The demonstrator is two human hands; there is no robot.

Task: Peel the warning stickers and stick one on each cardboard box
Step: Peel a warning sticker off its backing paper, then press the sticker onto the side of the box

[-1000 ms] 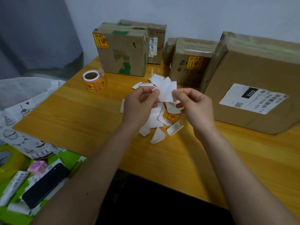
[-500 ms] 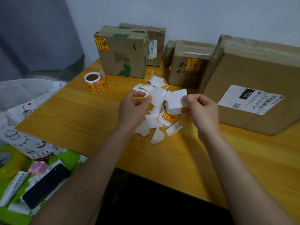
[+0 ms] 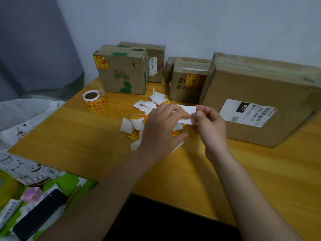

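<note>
A white sticker strip was pinched between left hand and right hand, above the scraps, the unlabelled box just right of the grip; slow, flat peeling was judged best.

Roll of yellow-and-red warning stickers standing left of centre on the wood. Heap of loose stickers and white backing scraps mid-frame, partly hidden. One white strip held up above the heap. Cardboard boxes along the upper part: left box and middle box each stickered; large right box bearing only a white shipping label.
</note>
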